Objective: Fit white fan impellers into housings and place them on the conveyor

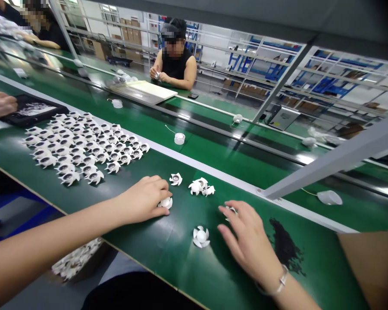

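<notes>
white finned plastic parts (84, 146) are lying in a dense batch of dozens at the left of the frame, all on a green conveyor belt (177, 241), and seven more are sitting loose near the hands. the left hand (144, 200) is cupping down over one loose part (165, 203), fingers closing on it, with a second part (176, 179) just above. the right hand (248, 241) is staying open, fingers spreading, its fingertips (223, 207) coming down beside a part (230, 211) that is partly hidden. between the hands, a clump of three parts (200, 186) is sitting at centre, and a single part (201, 237) is lying lower down.

a grey metal frame bar (330, 168) is cutting across the right side, in front of a second belt (213, 142) carrying four white corded units (179, 138). a patch of black grains (286, 245) is spreading just right of the right hand. at the left edge, a co-worker's hand (0, 105) is resting by a black tablet (34, 110), and across the belts, another person (176, 58) is working on a small part with both hands.
</notes>
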A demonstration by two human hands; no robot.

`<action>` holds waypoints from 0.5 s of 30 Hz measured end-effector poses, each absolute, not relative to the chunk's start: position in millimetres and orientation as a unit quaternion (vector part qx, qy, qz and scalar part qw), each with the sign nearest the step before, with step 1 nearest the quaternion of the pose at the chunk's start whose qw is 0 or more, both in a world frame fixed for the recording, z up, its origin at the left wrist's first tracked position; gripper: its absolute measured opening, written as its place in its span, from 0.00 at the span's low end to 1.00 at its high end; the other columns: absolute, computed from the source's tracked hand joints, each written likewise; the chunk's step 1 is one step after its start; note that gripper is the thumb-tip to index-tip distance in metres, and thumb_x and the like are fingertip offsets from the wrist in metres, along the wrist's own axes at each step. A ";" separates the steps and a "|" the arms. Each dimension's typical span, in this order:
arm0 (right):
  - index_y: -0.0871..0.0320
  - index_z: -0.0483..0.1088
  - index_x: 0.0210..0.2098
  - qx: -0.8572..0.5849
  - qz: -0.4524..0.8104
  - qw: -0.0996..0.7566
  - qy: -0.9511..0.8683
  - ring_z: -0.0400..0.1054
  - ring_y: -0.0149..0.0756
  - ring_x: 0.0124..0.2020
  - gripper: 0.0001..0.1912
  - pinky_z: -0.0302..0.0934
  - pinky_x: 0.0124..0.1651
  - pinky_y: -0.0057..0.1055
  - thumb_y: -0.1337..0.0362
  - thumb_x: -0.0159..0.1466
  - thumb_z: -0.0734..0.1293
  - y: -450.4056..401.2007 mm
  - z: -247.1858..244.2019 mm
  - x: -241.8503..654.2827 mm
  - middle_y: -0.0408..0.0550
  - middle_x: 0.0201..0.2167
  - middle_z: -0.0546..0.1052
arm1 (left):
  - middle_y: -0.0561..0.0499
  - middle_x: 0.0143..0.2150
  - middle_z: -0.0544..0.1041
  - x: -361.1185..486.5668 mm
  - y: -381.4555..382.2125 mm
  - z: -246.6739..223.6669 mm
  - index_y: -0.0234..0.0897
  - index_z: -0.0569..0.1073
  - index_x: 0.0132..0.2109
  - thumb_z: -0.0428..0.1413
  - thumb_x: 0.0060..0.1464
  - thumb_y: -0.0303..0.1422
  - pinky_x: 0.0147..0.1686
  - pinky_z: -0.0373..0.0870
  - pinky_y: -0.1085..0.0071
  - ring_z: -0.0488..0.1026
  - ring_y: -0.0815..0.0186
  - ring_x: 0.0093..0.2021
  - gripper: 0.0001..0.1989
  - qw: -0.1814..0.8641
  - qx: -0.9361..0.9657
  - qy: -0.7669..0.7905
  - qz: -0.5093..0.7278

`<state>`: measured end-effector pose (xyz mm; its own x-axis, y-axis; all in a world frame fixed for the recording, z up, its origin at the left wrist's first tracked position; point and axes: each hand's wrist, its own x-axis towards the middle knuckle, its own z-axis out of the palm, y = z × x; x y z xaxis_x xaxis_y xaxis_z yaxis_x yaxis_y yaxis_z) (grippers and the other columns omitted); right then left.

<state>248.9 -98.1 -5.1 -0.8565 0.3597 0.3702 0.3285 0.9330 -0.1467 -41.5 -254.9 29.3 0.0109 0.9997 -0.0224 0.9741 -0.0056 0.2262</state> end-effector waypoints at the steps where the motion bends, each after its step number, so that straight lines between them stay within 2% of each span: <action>1: 0.56 0.70 0.54 -0.153 0.035 0.183 -0.971 0.61 0.53 0.59 0.18 0.56 0.59 0.51 0.54 0.70 0.61 -108.9 -2.4 247.6 0.57 0.57 0.70 | 0.47 0.52 0.75 -40.4 -254.6 26.4 0.43 0.76 0.51 0.61 0.57 0.41 0.51 0.65 0.57 0.70 0.52 0.54 0.15 0.089 0.709 0.696 0.071; 3: 0.53 0.72 0.52 -0.121 0.028 0.163 -0.979 0.62 0.53 0.58 0.18 0.56 0.58 0.50 0.51 0.68 0.64 -125.7 -1.0 244.7 0.53 0.58 0.71 | 0.50 0.52 0.75 -39.1 -251.3 24.0 0.45 0.75 0.49 0.62 0.56 0.36 0.51 0.65 0.59 0.70 0.54 0.55 0.13 0.098 0.718 0.684 0.080; 7: 0.53 0.72 0.48 -0.116 0.064 0.152 -0.979 0.64 0.50 0.57 0.15 0.53 0.57 0.46 0.52 0.67 0.67 -134.1 -4.1 241.3 0.50 0.58 0.72 | 0.53 0.44 0.78 -35.7 -241.2 24.6 0.41 0.74 0.44 0.58 0.60 0.29 0.46 0.69 0.66 0.74 0.62 0.46 0.06 0.080 0.734 0.668 0.098; 11: 0.54 0.71 0.43 -0.084 0.128 0.176 -0.972 0.66 0.42 0.53 0.05 0.51 0.56 0.41 0.63 0.70 0.63 -132.1 -3.5 239.5 0.44 0.50 0.77 | 0.44 0.54 0.77 -22.7 -238.8 8.2 0.35 0.75 0.50 0.50 0.63 0.23 0.48 0.72 0.64 0.73 0.56 0.55 0.13 -0.090 0.769 0.628 0.074; 13: 0.55 0.71 0.42 -0.047 0.095 0.226 -0.968 0.67 0.40 0.50 0.08 0.51 0.54 0.39 0.67 0.72 0.60 -134.0 -5.2 238.7 0.42 0.46 0.79 | 0.39 0.57 0.75 -13.1 -243.4 -3.5 0.29 0.75 0.52 0.49 0.62 0.21 0.48 0.73 0.62 0.72 0.53 0.58 0.15 -0.150 0.778 0.609 0.045; 15: 0.57 0.73 0.41 -0.012 0.021 0.274 -0.961 0.67 0.42 0.49 0.12 0.51 0.53 0.40 0.70 0.72 0.58 -136.6 -8.2 239.2 0.44 0.45 0.80 | 0.37 0.59 0.74 -4.2 -251.3 -9.3 0.28 0.75 0.52 0.49 0.61 0.20 0.48 0.73 0.63 0.71 0.52 0.59 0.16 -0.162 0.780 0.604 0.024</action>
